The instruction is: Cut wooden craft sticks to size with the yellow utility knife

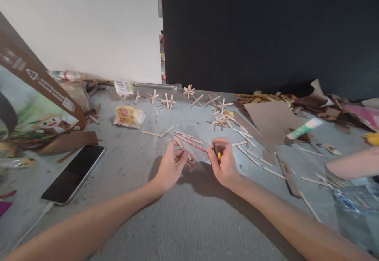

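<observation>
My left hand is closed, pinching a wooden craft stick between thumb and fingers. My right hand is closed round a small dark tool with a yellow part; its exact kind is hard to make out. A pink patterned pencil slants from between the hands to my right fingertips; whether they grip it I cannot tell. Just beyond it lie loose craft sticks. Farther back stand several star-shaped pieces of crossed sticks, with a denser cluster to the right.
A phone on a cable and a printed bag lie left. A yellow packet sits ahead. On the right are a glue stick, cardboard, scattered sticks and another person's arm. A black panel stands behind.
</observation>
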The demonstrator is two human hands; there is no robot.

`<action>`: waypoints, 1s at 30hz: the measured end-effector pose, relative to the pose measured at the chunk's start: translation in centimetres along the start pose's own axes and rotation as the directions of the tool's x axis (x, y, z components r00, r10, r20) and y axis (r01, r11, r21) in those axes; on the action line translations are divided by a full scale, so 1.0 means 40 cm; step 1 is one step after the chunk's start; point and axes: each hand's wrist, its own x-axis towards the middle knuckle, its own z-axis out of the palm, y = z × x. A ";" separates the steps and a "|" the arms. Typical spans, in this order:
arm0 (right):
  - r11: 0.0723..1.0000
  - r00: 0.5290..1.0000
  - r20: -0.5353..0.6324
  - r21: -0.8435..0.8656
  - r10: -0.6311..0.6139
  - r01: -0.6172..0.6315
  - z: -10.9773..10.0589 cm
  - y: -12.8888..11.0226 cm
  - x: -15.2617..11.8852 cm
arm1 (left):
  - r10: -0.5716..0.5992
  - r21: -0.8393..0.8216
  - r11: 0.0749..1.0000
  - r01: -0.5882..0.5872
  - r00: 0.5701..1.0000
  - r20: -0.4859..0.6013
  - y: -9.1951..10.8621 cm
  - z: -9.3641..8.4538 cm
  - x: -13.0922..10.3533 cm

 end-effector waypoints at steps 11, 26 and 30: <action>0.949 0.954 0.230 -0.206 -0.190 0.239 -0.022 0.029 -0.005 | 0.009 0.307 0.952 -0.016 1.000 0.023 0.002 -0.010 -0.011; 0.981 0.989 0.092 -0.144 -0.118 0.130 -0.019 0.034 -0.005 | -0.088 0.820 0.536 -0.202 0.952 0.292 0.046 0.003 -0.043; 0.985 0.991 0.107 -0.143 -0.085 0.100 -0.027 0.021 0.010 | -0.012 0.791 0.548 -0.273 0.943 0.333 0.067 -0.017 -0.009</action>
